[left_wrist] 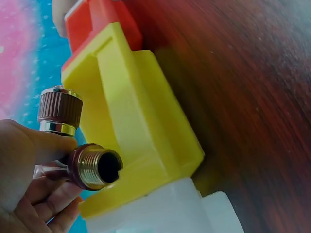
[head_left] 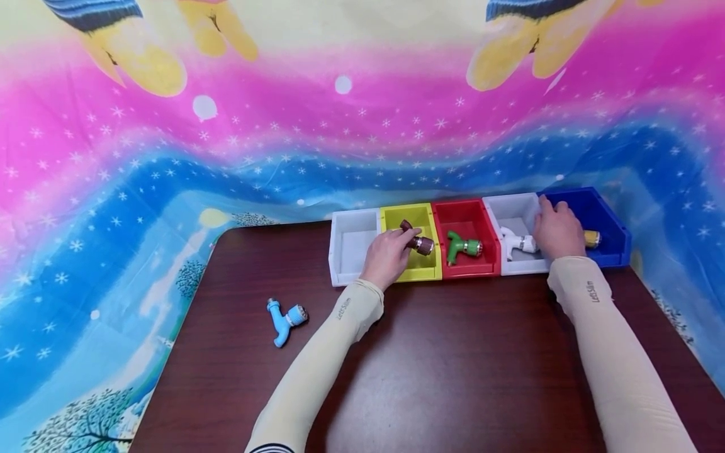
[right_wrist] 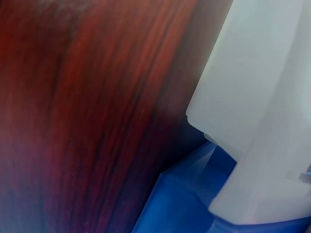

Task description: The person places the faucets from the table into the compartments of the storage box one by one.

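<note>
My left hand (head_left: 387, 257) pinches a brown faucet (head_left: 421, 245) over the yellow bin (head_left: 404, 217). In the left wrist view, the faucet's threaded end (left_wrist: 99, 167) points toward the camera beside the bin's rim, with its ribbed knob (left_wrist: 60, 109) above. Over the dividing wall of the right white bin (head_left: 512, 270) and the blue bin (head_left: 617, 245) rests my right hand (head_left: 559, 231); its fingertips are partly hidden. Near it are a white faucet (head_left: 517, 242) and a yellow faucet knob (head_left: 592, 238). The right wrist view shows bin walls but no fingers.
A green faucet (head_left: 464, 247) lies in the red bin (head_left: 476, 270). At the row's left end is another white bin (head_left: 347, 277). A light blue faucet (head_left: 285, 322) lies on the brown table (head_left: 453, 377), left of my left forearm. A printed cloth (head_left: 317, 145) hangs behind.
</note>
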A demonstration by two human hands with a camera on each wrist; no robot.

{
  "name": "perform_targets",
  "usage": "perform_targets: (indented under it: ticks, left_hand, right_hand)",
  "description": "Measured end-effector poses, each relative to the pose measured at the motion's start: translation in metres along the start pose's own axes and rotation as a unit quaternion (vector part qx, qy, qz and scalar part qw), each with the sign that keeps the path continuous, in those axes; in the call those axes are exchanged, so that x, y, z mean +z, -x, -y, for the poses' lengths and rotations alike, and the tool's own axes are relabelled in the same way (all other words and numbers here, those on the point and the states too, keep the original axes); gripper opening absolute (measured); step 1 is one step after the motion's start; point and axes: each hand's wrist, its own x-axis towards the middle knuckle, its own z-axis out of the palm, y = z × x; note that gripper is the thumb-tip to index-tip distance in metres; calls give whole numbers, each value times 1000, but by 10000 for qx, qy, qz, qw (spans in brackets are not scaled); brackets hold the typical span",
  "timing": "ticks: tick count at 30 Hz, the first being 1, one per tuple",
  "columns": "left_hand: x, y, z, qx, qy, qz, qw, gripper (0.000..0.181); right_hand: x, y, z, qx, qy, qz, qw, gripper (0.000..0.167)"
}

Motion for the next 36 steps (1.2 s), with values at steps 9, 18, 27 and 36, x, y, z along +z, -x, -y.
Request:
perform_targets:
  ticks: [9,18,27,36]
  left_hand:
    - [10,-4,1,-86,-482,223,9986,48]
    - [20,-4,4,-80,-760,295,9966,49]
    - [24,-5,4,-54,-692,390,9968,40]
    - [28,-7,2,-10,-1321,661,9890,34]
  right_hand:
    - [0,1,1,-70,-26,-64,10000,61]
    - [1,0,-1,-80,-13,-97,9999,61]
    - [1,-1,-2,-85,22,-154,9998,61]
    - [2,-1,-2,-132,47,-193,9997,61]
